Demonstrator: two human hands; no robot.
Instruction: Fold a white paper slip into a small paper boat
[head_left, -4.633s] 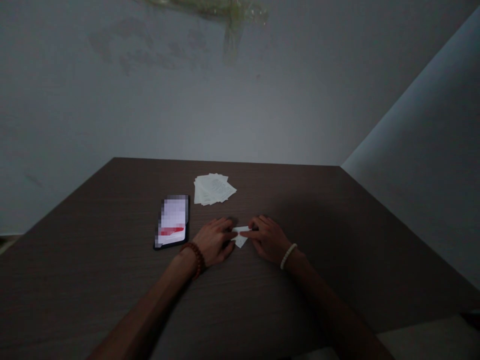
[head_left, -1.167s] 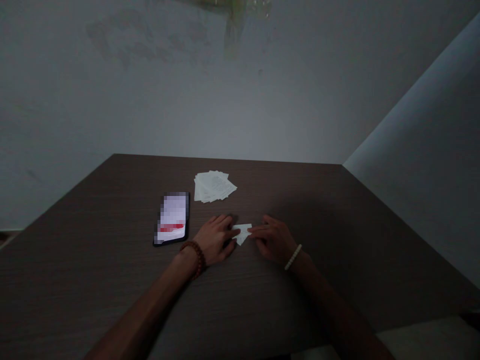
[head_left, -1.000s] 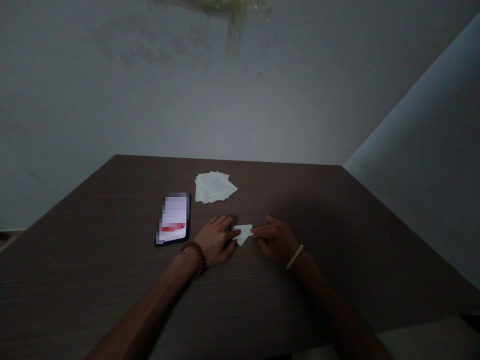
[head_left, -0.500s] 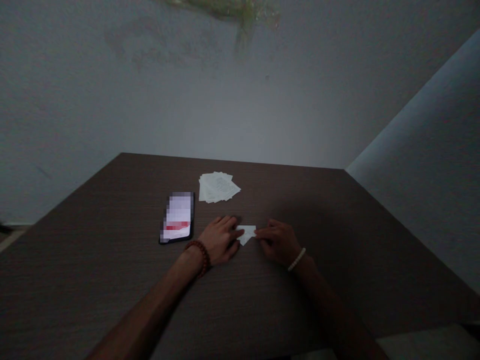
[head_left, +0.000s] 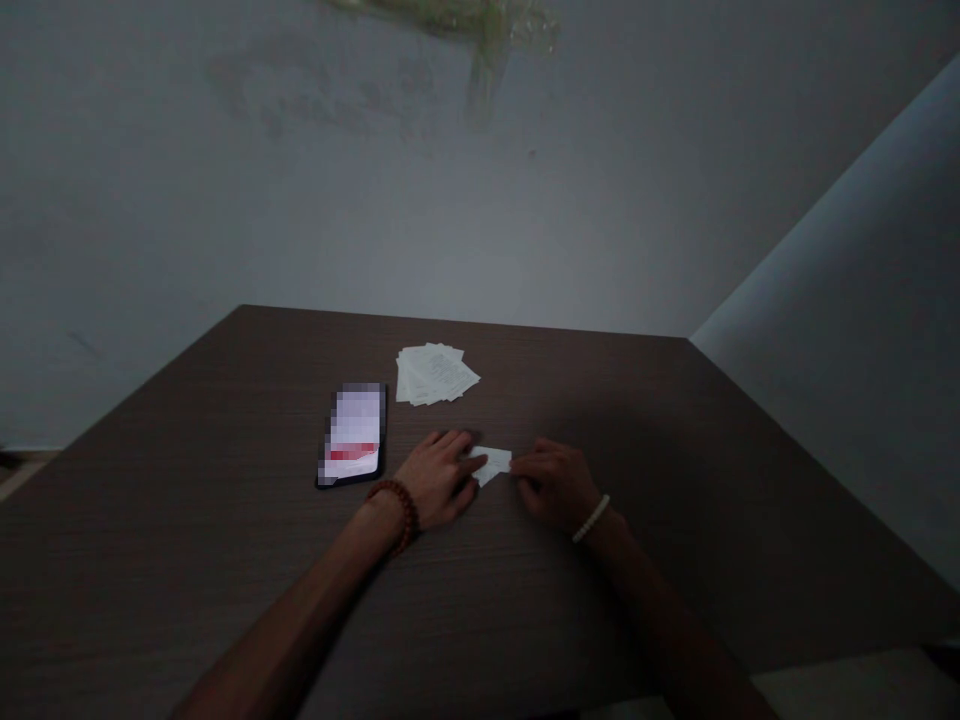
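Note:
A small folded white paper [head_left: 491, 463] lies flat on the dark wooden table [head_left: 675, 470]. My left hand [head_left: 441, 478], with a brown bead bracelet at the wrist, rests on the table with its fingertips pressed on the paper's left edge. My right hand [head_left: 553, 483], wearing a white bead bracelet, has its fingers together and pressed on the paper's right end. The paper stays on the table surface between both hands.
A lit phone [head_left: 352, 447] lies face up left of my left hand. A fanned stack of white paper slips [head_left: 435, 374] sits behind the hands. Grey walls close in behind and to the right of the table.
The view has shifted slightly. Both hands have stayed on the folded paper, and my right fingers have slid a little along its right end.

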